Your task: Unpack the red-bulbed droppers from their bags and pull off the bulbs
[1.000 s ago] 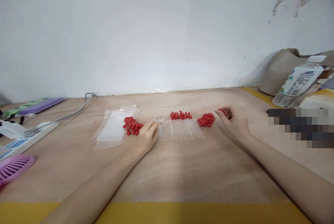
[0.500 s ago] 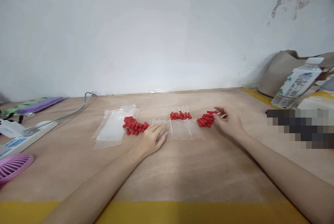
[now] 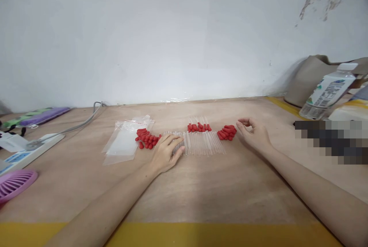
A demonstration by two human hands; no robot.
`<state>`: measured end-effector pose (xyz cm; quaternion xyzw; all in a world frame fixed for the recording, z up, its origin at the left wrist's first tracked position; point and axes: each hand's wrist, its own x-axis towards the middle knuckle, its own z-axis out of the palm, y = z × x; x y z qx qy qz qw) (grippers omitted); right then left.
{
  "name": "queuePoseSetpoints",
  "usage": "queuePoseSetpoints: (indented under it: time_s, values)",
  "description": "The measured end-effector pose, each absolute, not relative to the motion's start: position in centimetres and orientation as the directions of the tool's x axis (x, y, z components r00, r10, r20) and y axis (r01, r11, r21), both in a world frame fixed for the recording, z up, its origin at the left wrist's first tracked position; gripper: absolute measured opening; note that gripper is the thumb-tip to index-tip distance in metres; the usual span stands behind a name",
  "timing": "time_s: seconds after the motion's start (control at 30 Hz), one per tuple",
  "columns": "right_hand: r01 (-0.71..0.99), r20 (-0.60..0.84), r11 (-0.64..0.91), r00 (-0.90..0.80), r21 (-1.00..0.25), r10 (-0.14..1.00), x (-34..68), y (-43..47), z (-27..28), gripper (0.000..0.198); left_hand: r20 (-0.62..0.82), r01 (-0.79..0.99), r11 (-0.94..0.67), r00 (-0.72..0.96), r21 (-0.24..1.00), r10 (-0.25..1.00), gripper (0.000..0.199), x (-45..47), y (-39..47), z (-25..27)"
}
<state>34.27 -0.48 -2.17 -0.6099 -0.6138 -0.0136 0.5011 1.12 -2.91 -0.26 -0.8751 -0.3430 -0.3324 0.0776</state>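
My left hand (image 3: 166, 152) lies flat, fingers stretched over the left end of a row of clear glass dropper tubes (image 3: 204, 142). Beside it, and partly hidden by it, sits a pile of red dropper bulbs (image 3: 146, 138). My right hand (image 3: 254, 134) hovers just right of a second pile of red bulbs (image 3: 227, 132), thumb and fingers apart, with nothing visible between them. Behind the row, several tubes fitted with red bulbs (image 3: 199, 127) lie side by side, bulbs toward me.
Clear zip bags (image 3: 122, 143) lie at the left. Farther left are a white power strip (image 3: 43, 145) with a grey cable, a pink fan (image 3: 17, 183) and a purple pouch (image 3: 44, 116). A plastic bottle (image 3: 327, 91) leans by a grey-brown bag (image 3: 303, 80) at the right.
My right hand has let go of a red bulb on top of the right pile and drawn slightly away. My left hand has barely moved.
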Motion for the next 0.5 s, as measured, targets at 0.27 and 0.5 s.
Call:
queuePoseSetpoints:
  time_s: [0.27, 0.5]
  values:
    - [0.902, 0.690, 0.221, 0.108, -0.371, 0.716, 32.0, -1.3, -0.1, 0.020, 0.615, 0.624, -0.777, 0.580, 0.086, 0.534, 0.039, 1.1, -2.9, -0.3]
    - [0.956, 0.288, -0.037, 0.124, -0.292, 0.950, 27.1, 3.1, 3.2, 0.019, 0.609, 0.632, -0.767, 0.565, 0.114, 0.556, 0.040, 1.0, -2.9, -0.4]
